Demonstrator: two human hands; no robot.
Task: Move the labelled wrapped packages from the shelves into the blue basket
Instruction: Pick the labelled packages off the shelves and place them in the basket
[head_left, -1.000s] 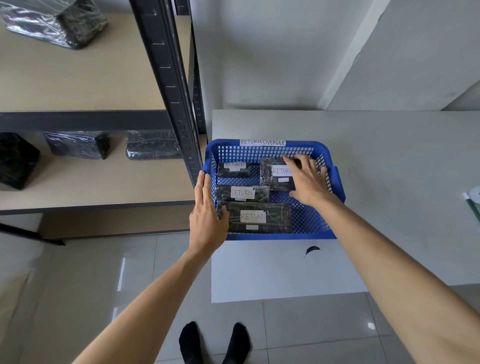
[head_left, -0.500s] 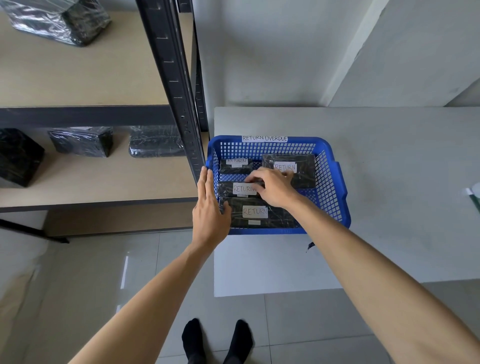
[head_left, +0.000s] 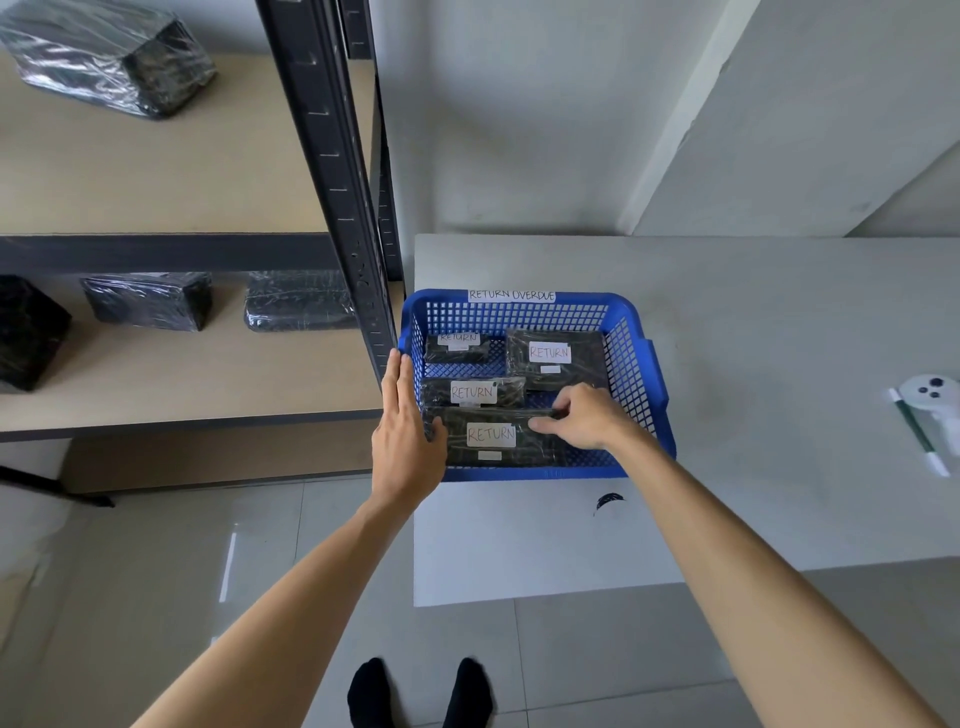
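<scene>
The blue basket (head_left: 641, 364), tagged "RETURN OVERDUE", stands on the grey table by the shelf post. Inside lie several black wrapped packages with white "RETURN" labels: one at the back left (head_left: 457, 349), one at the back right (head_left: 556, 358), one in the middle left (head_left: 472, 392) and a long one at the front (head_left: 488, 439). My left hand (head_left: 408, 431) rests flat against the basket's left wall, thumb touching the front package. My right hand (head_left: 584, 418) has its fingers curled on the right end of that front package, gripping its top edge.
Unlabelled black wrapped packages sit on the shelves: one on the upper shelf (head_left: 109, 67), others on the lower shelf (head_left: 148, 300), (head_left: 298, 301), (head_left: 28, 332). The black shelf post (head_left: 332, 171) stands just left of the basket. A white controller and a pen (head_left: 922, 415) lie at the table's right.
My right hand moved from the back right package, across the middle one, down to the right end of the front package. My left hand has stayed on the basket's left side.
</scene>
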